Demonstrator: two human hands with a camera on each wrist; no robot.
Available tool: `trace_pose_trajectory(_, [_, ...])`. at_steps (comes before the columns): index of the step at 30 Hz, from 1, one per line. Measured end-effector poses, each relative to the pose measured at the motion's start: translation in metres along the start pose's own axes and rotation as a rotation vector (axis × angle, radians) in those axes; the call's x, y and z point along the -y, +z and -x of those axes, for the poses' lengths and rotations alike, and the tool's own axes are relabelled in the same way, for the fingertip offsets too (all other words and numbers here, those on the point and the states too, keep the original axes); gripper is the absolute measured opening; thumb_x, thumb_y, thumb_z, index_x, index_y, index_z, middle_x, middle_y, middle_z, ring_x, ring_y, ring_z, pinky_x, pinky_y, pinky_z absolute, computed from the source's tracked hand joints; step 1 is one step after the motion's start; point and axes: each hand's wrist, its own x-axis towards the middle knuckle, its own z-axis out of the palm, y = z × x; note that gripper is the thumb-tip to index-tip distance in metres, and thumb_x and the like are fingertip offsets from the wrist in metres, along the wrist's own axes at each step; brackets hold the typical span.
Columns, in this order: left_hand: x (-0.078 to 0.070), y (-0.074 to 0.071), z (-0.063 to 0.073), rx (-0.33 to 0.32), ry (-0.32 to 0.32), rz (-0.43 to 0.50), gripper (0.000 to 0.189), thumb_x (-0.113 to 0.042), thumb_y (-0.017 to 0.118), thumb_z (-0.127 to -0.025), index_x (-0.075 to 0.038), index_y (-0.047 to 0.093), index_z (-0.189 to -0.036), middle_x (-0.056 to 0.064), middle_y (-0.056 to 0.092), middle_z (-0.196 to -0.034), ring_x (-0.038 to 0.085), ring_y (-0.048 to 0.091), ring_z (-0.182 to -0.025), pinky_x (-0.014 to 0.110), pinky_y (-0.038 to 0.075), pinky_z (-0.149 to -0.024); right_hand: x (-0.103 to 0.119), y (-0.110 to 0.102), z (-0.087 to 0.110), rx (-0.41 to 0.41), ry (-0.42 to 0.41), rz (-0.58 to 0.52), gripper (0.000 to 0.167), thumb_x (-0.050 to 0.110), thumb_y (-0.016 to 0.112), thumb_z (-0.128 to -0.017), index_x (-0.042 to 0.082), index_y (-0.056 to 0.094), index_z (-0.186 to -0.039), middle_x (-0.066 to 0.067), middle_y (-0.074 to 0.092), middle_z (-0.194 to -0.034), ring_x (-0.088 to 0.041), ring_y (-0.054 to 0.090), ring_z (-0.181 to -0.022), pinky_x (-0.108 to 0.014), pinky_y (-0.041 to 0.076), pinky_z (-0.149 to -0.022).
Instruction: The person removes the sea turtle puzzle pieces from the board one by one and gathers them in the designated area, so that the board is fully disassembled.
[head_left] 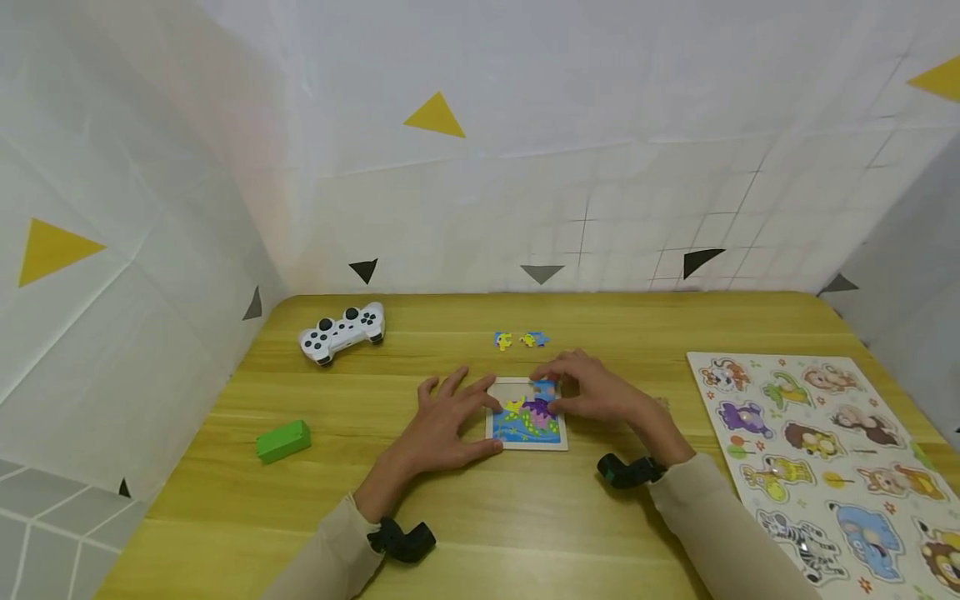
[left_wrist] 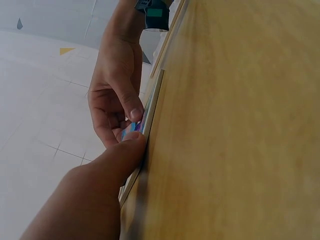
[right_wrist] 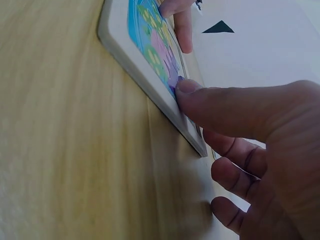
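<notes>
If your right thumb presses down while the blue piece (head_left: 543,387) sits a little askew, the blue piece could jam or spring up, and it might nudge the purple piece (head_left: 538,412) out of line. If your left hand (head_left: 442,425) eases off, the tray (head_left: 534,447) could slide on the table (head_left: 540,517) under a sideways push. Your right hand (head_left: 596,387) also partly hides the corner it works in, so a raised edge might go unnoticed.

The tray lies flat between your hands. Your left hand is spread and relaxed, its thumb at the near left corner and its fingers reaching over the left side. Your right hand has bent fingers at the far right corner, thumb touching the picture beside the purple piece; you cannot be told from these views whether it pinches the blue piece or only presses there. The blue piece is just beneath that hand, between thumb and forefinger. Two loose pieces (head_left: 535,339) lie beyond the tray, apart from both hands
</notes>
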Motion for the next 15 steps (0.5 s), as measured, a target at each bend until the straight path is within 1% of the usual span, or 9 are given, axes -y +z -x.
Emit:
trace_pose_trajectory(3, [0.0002, -0.0005, -0.0004, 0.001, 0.002, -0.005, 0.047, -0.068, 0.061, -0.090, -0.039, 0.060, -0.126, -0.007, 0.033, -0.167, 0.037, 0.019, -0.157, 0.067, 0.008, -0.115, -0.0012, -0.0003, -0.0003, 0.003, 0.007, 0.004, 0.040, 0.019, 0.077, -0.091, 0.015, 0.069, -0.131, -0.002, 0.067, -0.113, -0.022, 0.052, -0.104, -0.042, 0.042, -0.092])
trace_pose_trajectory(7, [0.0000, -0.0012, -0.0007, 0.001, 0.003, -0.006, 0.047, -0.068, 0.061, -0.090, -0.039, 0.060, -0.127, -0.007, 0.033, -0.167, 0.036, 0.018, -0.158, 0.067, 0.008, -0.115, -0.0027, -0.0006, -0.0005, 0.008, 0.040, 0.004, 0.040, 0.020, 0.077, -0.092, 0.017, 0.069, -0.131, 0.000, 0.066, -0.114, -0.019, 0.051, -0.104, -0.040, 0.042, -0.092])
trace_pose_trajectory(11, [-0.0001, -0.0016, -0.0004, -0.002, 0.006, 0.000, 0.047, -0.068, 0.061, -0.090, -0.039, 0.060, -0.127, -0.007, 0.034, -0.166, 0.036, 0.018, -0.158, 0.068, 0.008, -0.115, -0.0047, -0.0005, -0.0003, 0.003, 0.058, -0.027, 0.040, 0.021, 0.077, -0.091, 0.018, 0.069, -0.131, 0.000, 0.065, -0.112, -0.019, 0.050, -0.104, -0.040, 0.041, -0.092])
trace_pose_trajectory(15, [-0.0005, -0.0014, 0.0003, -0.004, 0.004, 0.004, 0.047, -0.068, 0.061, -0.090, -0.038, 0.061, -0.126, -0.007, 0.034, -0.166, 0.036, 0.019, -0.157, 0.068, 0.008, -0.115, -0.0101, -0.0010, 0.0012, -0.021, 0.075, -0.081, 0.041, 0.020, 0.078, -0.091, 0.016, 0.069, -0.130, -0.001, 0.064, -0.111, -0.019, 0.050, -0.104, -0.038, 0.043, -0.092])
